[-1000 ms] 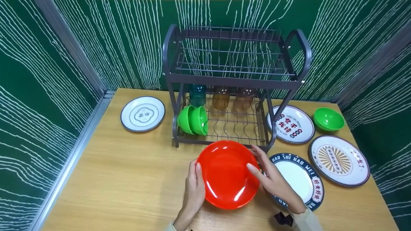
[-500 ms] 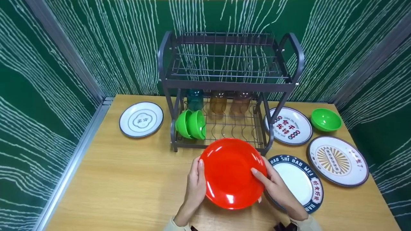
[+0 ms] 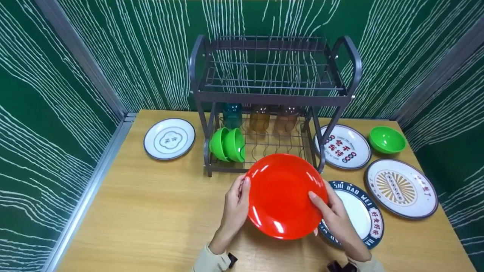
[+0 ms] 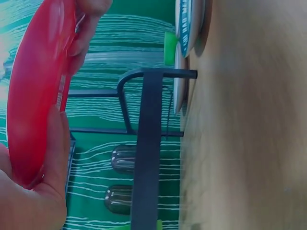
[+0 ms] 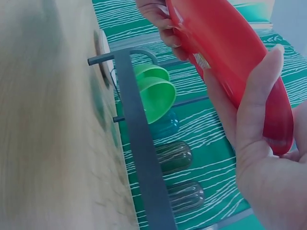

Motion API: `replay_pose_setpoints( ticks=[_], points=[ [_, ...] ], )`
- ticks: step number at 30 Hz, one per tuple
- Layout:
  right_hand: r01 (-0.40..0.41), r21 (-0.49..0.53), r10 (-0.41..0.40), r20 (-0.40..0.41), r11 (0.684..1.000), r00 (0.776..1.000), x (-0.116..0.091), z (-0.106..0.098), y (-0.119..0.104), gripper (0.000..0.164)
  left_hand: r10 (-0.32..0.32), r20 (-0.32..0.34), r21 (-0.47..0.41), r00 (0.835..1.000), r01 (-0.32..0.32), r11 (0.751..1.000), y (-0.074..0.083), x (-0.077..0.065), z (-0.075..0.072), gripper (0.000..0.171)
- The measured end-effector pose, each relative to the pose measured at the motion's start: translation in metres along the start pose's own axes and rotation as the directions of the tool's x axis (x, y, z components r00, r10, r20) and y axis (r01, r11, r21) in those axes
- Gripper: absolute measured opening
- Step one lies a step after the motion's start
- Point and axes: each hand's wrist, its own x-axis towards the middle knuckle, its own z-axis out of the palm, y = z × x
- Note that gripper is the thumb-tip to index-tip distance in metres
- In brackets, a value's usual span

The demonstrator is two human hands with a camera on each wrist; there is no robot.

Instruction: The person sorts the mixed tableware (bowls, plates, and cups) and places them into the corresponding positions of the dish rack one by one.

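Observation:
A glossy red plate (image 3: 285, 196) is held above the table, in front of the rack. My left hand (image 3: 235, 206) grips its left rim, thumb at the edge. On the opposite rim my right hand (image 3: 339, 219) pinches it, thumb on the upper face and fingers beneath. The left wrist view shows the red plate (image 4: 36, 91) edge-on in the left hand (image 4: 36, 206). From the right wrist, the right thumb lies across the plate (image 5: 230, 52), and the right hand (image 5: 268, 177) cups the rim. Most fingers under the plate are hidden in the head view.
A dark two-tier dish rack (image 3: 270, 99) stands behind, with two green bowls (image 3: 228, 145) and three tinted glasses (image 3: 259, 118) on its lower tier. A white plate (image 3: 169, 139) lies left; several patterned plates (image 3: 401, 189) and a green bowl (image 3: 387, 139) lie right.
The red plate has moved right and slightly toward the rack, with both hands. My right hand's fingers have gone from beside the rim to beneath it, its thumb staying on top.

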Motion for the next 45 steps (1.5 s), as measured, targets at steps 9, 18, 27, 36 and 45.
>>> replay_pose_setpoints(
  ticks=[9, 18, 27, 36, 45],
  points=[
    [-0.008, -0.066, 0.001, -0.113, 0.998, 0.994, -0.007, -0.009, -0.01, 0.057, 0.246, -0.234, 0.132, 0.941, -0.22, 0.967, -0.007, 0.026, -0.021, 0.019],
    [0.045, -0.135, -0.067, -0.16, 0.99, 0.985, -0.01, -0.016, -0.037, 0.054, 0.205, -0.584, 0.329, 0.785, -0.001, 0.944, -0.04, 0.09, -0.062, 0.041],
    [0.127, -0.187, -0.159, -0.168, 0.974, 0.973, -0.012, -0.018, -0.061, 0.05, 0.122, -0.547, 0.266, 0.828, 0.035, 0.963, -0.068, 0.106, -0.074, 0.035],
    [0.225, -0.2, -0.26, -0.171, 0.954, 0.95, -0.014, -0.022, -0.088, 0.054, 0.093, -0.525, 0.316, 0.846, 0.092, 0.944, -0.069, 0.104, -0.072, 0.037],
    [0.306, -0.16, -0.335, -0.205, 0.938, 0.92, -0.011, -0.025, -0.114, 0.055, 0.146, -0.535, 0.364, 0.832, 0.072, 0.929, -0.071, 0.104, -0.068, 0.036]
  ],
)
